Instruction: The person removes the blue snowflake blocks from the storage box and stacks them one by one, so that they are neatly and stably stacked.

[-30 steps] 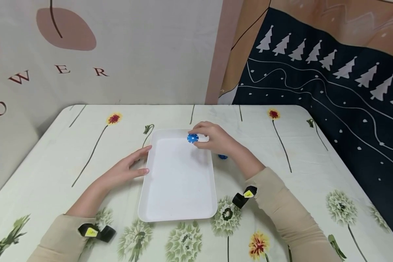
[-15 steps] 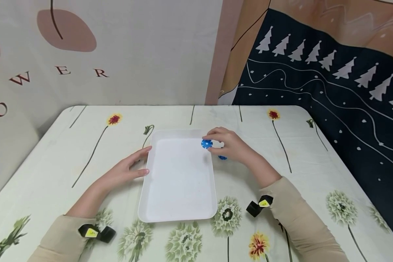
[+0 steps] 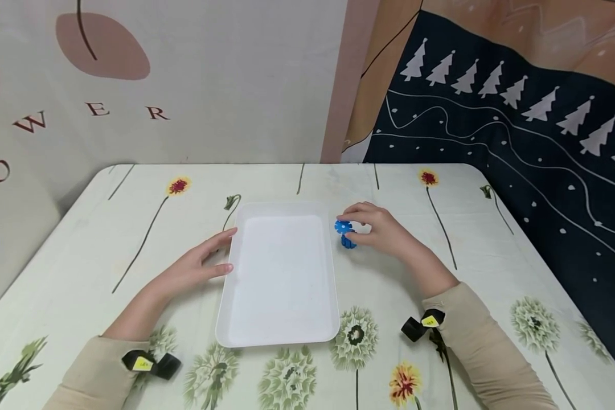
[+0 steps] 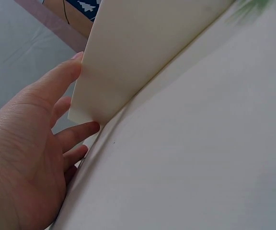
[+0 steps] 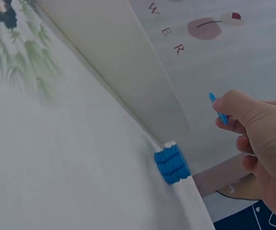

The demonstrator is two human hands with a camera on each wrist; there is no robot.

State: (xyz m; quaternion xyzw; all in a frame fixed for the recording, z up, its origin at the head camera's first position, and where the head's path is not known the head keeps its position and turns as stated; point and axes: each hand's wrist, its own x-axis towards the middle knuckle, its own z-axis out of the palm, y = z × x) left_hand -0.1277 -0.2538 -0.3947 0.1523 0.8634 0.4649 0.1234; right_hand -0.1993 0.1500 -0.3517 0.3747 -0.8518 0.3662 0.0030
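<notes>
My right hand (image 3: 381,229) pinches a thin blue notched disc (image 3: 343,226) between thumb and fingertips. Right beneath it, on the table, a short stack of blue notched discs (image 3: 348,243) stands beside the tray. The right wrist view has the pinched disc (image 5: 222,118) edge-on, apart from and above the stack (image 5: 172,165). A white rectangular tray (image 3: 277,285) lies at the middle of the table with nothing in it. Against its left wall, my left hand (image 3: 197,265) rests with thumb and fingertips touching the outside (image 4: 114,57), fingers fairly straight.
A flower-printed cloth (image 3: 492,256) covers the table. Behind it hangs a pale cloth (image 3: 246,85) with letters, and to the right a dark cloth (image 3: 492,119) with white trees. Both wrists wear small black cameras, one of them this left wrist camera (image 3: 166,366).
My right hand has moved right with the disc, from over the tray's far right corner to above the stack of discs outside the tray. The left hand and tray stay put.
</notes>
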